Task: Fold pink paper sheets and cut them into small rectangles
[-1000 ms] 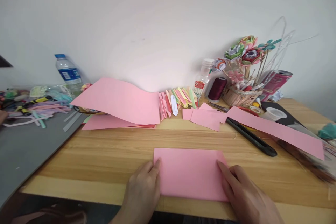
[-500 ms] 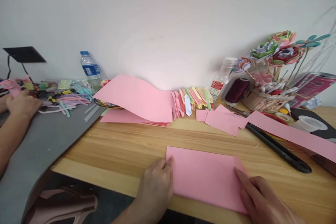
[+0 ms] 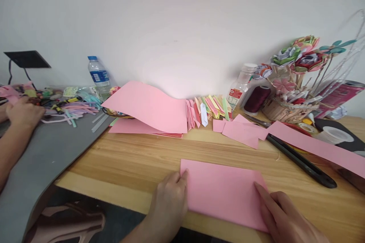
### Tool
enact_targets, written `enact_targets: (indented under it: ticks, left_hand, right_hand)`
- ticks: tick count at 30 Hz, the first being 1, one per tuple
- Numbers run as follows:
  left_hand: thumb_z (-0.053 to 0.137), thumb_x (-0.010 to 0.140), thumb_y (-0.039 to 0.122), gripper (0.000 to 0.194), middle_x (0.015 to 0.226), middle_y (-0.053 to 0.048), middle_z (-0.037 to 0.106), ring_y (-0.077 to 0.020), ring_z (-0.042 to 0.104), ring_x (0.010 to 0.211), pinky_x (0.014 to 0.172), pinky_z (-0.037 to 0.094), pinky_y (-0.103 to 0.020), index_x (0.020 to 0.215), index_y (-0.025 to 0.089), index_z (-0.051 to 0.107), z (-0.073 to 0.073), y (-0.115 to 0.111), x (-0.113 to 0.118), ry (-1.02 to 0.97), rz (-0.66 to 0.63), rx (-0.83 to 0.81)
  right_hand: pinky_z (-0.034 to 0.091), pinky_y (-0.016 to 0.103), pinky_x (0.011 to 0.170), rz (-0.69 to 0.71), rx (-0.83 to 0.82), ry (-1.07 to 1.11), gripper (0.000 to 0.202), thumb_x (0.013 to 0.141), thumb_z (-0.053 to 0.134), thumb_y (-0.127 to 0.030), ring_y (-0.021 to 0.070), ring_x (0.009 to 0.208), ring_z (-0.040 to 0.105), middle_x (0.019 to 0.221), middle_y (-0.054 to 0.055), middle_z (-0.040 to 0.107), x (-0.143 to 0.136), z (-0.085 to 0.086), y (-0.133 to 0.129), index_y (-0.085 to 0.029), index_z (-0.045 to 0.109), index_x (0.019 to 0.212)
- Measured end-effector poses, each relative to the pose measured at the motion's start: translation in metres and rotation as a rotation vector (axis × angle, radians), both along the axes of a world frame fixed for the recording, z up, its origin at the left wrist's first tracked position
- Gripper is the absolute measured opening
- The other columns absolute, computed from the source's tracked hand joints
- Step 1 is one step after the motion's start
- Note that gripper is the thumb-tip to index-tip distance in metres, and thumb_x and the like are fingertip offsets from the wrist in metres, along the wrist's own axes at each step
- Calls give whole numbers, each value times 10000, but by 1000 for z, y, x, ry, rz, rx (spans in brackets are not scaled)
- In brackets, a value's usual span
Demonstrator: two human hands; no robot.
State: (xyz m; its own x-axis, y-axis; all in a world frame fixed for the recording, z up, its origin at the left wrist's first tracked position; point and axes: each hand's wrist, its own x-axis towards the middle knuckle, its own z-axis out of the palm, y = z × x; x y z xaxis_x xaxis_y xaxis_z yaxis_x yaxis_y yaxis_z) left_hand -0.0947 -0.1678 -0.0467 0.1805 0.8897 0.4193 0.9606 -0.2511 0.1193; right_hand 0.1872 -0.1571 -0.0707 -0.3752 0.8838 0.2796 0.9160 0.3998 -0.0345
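A pink sheet of paper (image 3: 222,193) lies at the table's front edge, with what looks like a folded lower edge. My left hand (image 3: 171,201) grips its left side, the index fingertip pressed on top near the upper corner and the other fingers curled. At the right side, my right hand (image 3: 285,212) holds the paper, its index finger laid along the edge and the thumb hidden or hard to make out. Beyond the paper, several small pink paper pieces (image 3: 241,133) lie on the wooden table (image 3: 137,155). A long pink strip (image 3: 316,144) rests over a black-handled cutter (image 3: 305,163).
Large pink sheets (image 3: 148,110) are stacked at the back, beside folded paper strips (image 3: 213,108). A bottle (image 3: 98,72), thread spool (image 3: 257,98) and basket of paper flowers (image 3: 288,108) stand along the wall. At left, another person's hand (image 3: 24,112) is over a grey mat (image 3: 57,152).
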Motion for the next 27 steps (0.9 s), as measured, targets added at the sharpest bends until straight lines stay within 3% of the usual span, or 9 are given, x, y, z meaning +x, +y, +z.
enact_targets:
  ticks: [8,11,14,16,18,21,27]
  left_hand:
    - [460,768,66,292,600,-28,584,-155,571,534,464,483,-241,943,142,680,1,-4,-1,81,22,24]
    - [456,816,109,258,773,-63,629,-205,596,726,544,515,-281,947,174,669,4,-2,-4,207,22,81]
    - [369,868,95,324,1168,-103,569,-275,479,1121,853,481,-403,1062,162,620,2,4,-9,271,-145,202]
    - [318,883,74,403,1328,-73,456,-267,345,1262,940,430,-400,1205,197,526,-4,9,-11,274,-304,205]
    - [292,889,61,460,1356,-57,431,-229,344,1278,920,452,-343,1281,249,442,-12,13,-13,272,-422,151]
    - [292,883,41,479,1322,-80,472,-189,432,1226,890,475,-294,1284,263,432,-18,15,-15,271,-482,71]
    - [403,851,94,413,1309,-154,470,-242,399,1245,968,421,-338,1251,166,478,0,12,-8,306,-512,-34]
  right_hand:
    - [420,192,351,10,180,-133,347,918,247,-251,102,473,587,709,-2,541,-18,21,-10,-177,466,1178]
    - [383,217,338,-36,295,-194,348,919,224,-239,102,433,563,636,-25,514,-23,26,-10,-167,511,1101]
    - [366,237,348,-64,332,-232,349,909,240,-211,107,425,550,616,-27,514,-24,27,-10,-162,547,1066]
    - [375,240,371,-66,332,-246,351,901,256,-192,109,434,551,623,-18,529,-24,26,-11,-159,568,1057]
    - [383,235,393,-75,320,-245,353,892,271,-175,108,452,556,640,-7,551,-24,26,-11,-162,584,1055]
    - [382,231,398,-90,295,-224,350,881,294,-163,109,464,559,646,-2,567,-24,24,-12,-170,593,1063]
    - [379,211,389,-71,217,-247,318,895,357,-225,101,506,578,666,-21,563,-13,24,-8,-199,549,1148]
